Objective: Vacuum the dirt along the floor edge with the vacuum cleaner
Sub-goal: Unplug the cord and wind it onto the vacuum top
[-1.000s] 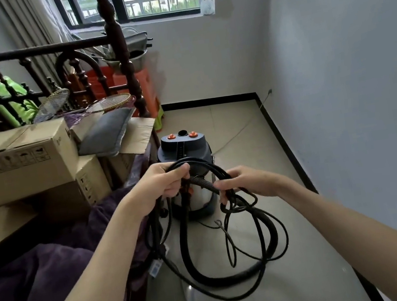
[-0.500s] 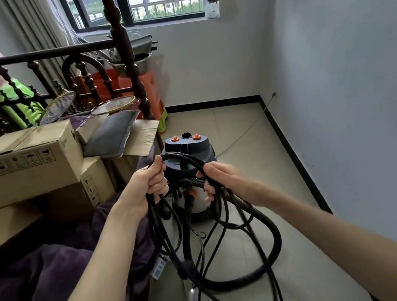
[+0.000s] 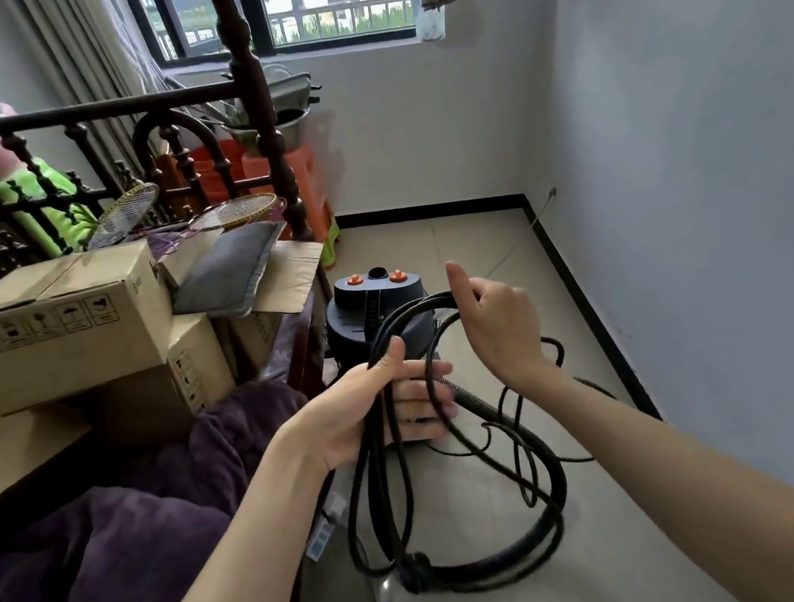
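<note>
I observe the left grip (image 3: pixel 380 407) curled around a bundle of black hose and cord (image 3: pixel 478 563); the right grip (image 3: pixel 497 321) pinches the upper loop. The vacuum cleaner (image 3: pixel 377 304) stands on the floor (image 3: pixel 480 246) just beyond both. Cardboard box (image 3: pixel 60 323) symbols unreadable. The vacuum's lower body is hidden.

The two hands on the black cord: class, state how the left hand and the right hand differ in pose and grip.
The left hand lies lower, palm up, fingers nearly straight under several strands of the black cord, thumb on top. The right hand is higher, its back toward the camera, fingers curled round the top loop, thumb up. Both hold the same cord bundle in front of the vacuum cleaner.
</note>
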`<state>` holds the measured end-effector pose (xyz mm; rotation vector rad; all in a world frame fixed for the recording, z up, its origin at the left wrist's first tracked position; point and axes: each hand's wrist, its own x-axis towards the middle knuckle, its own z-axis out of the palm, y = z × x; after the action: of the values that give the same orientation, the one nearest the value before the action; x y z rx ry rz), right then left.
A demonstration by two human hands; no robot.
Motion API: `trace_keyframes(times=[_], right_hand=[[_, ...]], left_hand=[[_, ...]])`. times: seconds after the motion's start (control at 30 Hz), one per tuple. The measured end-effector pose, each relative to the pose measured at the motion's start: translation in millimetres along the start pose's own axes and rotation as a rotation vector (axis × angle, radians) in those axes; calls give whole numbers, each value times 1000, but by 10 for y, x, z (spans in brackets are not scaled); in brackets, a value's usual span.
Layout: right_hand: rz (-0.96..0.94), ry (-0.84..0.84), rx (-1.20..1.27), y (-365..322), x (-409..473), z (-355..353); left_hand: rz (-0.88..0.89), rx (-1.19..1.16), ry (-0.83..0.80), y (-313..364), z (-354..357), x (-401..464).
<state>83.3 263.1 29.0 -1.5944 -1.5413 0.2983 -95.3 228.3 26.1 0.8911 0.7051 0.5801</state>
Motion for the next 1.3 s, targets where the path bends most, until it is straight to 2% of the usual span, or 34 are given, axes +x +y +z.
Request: trace_keyframes(times=[0.07, 0.1, 0.2, 0.23, 0.33, 0.43, 0.57, 0.67, 0.77, 0.87, 1.03, 1.13, 1.3], right_hand=[[-23, -49, 1, -26, 74, -54], [-32, -120, 79, -28, 111, -104], [11, -445, 471, 18, 188, -289], [13, -543, 518, 54, 197, -337], [31, -771, 468, 184, 181, -375], [123, -882, 429, 349, 137, -378], [201, -734, 577, 410, 154, -430], [252, -578, 776, 351, 230, -462], [261, -488, 926, 233, 334, -459], [285, -405, 1006, 180, 440, -424], [393, -397, 1226, 255, 591, -443], [396, -449, 1260, 290, 671, -451], [256, -548, 1038, 493, 975, -463]], left_hand=[[54, 0, 81, 43, 69, 45], [112, 26, 141, 84, 88, 65], [334, 116, 266, 260, 125, 104], [399, 122, 275, 306, 140, 117], [519, 120, 253, 381, 187, 162], [582, 126, 288, 373, 181, 193], [581, 267, 485, 297, 92, 196], [444, 389, 599, 209, 42, 255], [341, 465, 565, 83, 137, 387], [383, 534, 466, 21, 382, 595], [361, 560, 349, 61, 619, 933], [318, 621, 386, 53, 623, 1107], [325, 607, 444, 122, 537, 1362]])
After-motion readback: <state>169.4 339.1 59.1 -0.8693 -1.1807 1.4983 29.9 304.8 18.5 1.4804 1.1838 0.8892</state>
